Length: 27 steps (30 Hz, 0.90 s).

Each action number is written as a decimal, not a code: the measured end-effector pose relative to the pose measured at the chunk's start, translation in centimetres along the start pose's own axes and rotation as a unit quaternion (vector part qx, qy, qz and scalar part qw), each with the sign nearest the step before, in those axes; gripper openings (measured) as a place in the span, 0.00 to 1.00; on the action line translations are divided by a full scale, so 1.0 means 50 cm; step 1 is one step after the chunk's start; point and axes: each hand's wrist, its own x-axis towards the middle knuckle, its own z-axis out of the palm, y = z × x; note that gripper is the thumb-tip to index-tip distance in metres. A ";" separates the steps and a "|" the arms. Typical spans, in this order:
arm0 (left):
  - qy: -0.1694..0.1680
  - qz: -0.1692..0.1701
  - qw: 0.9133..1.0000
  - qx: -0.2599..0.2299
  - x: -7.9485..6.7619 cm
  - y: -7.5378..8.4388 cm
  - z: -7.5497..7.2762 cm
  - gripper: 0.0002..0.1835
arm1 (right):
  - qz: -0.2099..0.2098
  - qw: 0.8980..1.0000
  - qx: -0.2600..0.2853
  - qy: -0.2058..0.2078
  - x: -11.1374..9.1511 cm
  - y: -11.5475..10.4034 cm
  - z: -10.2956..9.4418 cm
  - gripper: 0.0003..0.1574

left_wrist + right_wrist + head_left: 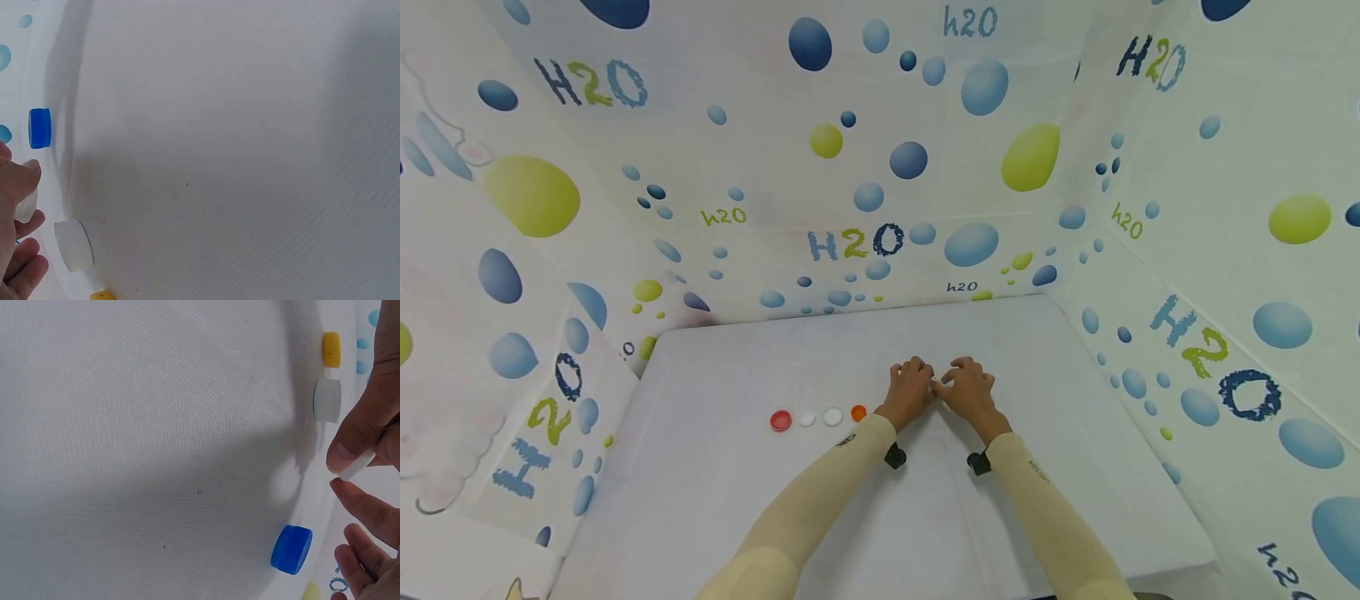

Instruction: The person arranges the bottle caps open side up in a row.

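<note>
Both hands meet over the white table, with a small white bottle cap [936, 381] between their fingertips. In the left wrist view, the left hand [912, 390] pinches the pale cap [26, 206] between thumb and finger. From the other side, the right hand [972, 393] has its thumb and index finger at the cap's [357, 465] edges. On the cloth below stand a blue cap [292, 549], on the right hand's side, and a white cap [74, 245] nearer the left hand. A yellow cap [331, 350] lies beyond that white one. The hands hide the blue cap in the head view.
Left of the hands, a row on the tablecloth [715, 500] holds a red cap [781, 420], a small white cap [807, 420], a larger white cap [832, 417] and an orange cap [858, 413]. Patterned sheets [760, 167] enclose the back and sides of the table.
</note>
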 end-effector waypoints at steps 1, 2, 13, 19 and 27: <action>-0.003 0.000 1.000 -0.001 0.001 0.000 0.000 0.17 | 0.001 1.000 -0.001 0.000 0.001 0.001 0.000 0.24; -0.006 0.000 1.000 0.000 0.000 0.000 0.000 0.17 | 0.003 1.000 -0.002 -0.002 0.001 0.001 -0.001 0.24; -0.005 -0.001 1.000 -0.001 0.001 0.000 0.002 0.16 | 0.009 1.000 0.007 -0.008 0.006 0.007 0.000 0.23; -0.010 -0.004 1.000 0.003 0.005 0.000 0.005 0.17 | -0.008 1.000 0.014 0.003 0.002 0.011 0.002 0.22; -0.014 -0.005 1.000 0.002 0.007 0.004 0.004 0.19 | -0.009 1.000 0.024 0.000 0.007 0.013 0.010 0.20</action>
